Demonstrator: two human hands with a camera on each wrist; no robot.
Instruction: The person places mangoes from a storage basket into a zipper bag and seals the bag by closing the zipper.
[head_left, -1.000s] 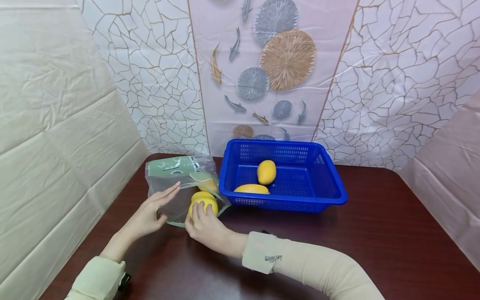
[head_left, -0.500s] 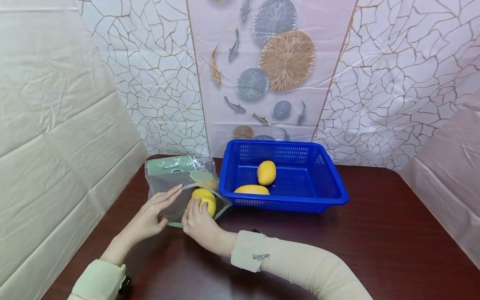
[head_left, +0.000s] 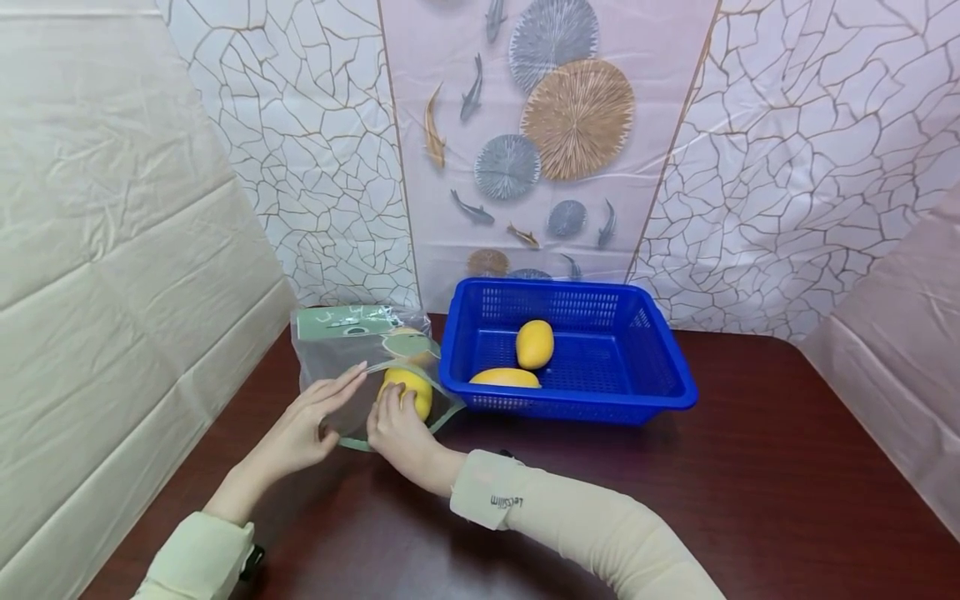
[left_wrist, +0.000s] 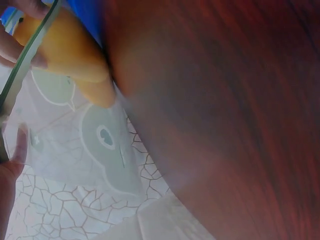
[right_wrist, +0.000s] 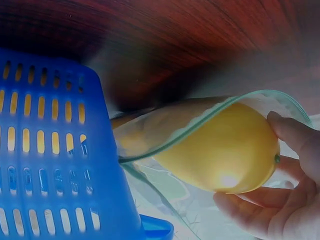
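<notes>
A clear zip bag [head_left: 322, 354] with green print lies on the table, its mouth facing the near side. My left hand [head_left: 296, 429] is at the left of the mouth, its fingers straight against the upper rim and its thumb near the lower rim. My right hand [head_left: 405, 437] grips a yellow mango [right_wrist: 225, 150] by its stem end, with most of the fruit inside the mouth. Another mango [left_wrist: 97, 92] shows deeper in the bag, partly hidden by the held one. Fingers and thumb of the right hand [right_wrist: 285, 190] curl round the held mango in the right wrist view.
A blue plastic basket [head_left: 570, 400] stands right of the bag, close against it. Inside it are an upright-looking mango [head_left: 535, 344] and another mango [head_left: 506, 377] by the near wall. The dark wood table [head_left: 750, 467] extends right; patterned cloth walls stand behind and beside it.
My right hand has pushed the mango further into the bag, away from me. The left hand has stayed almost in place at the mouth.
</notes>
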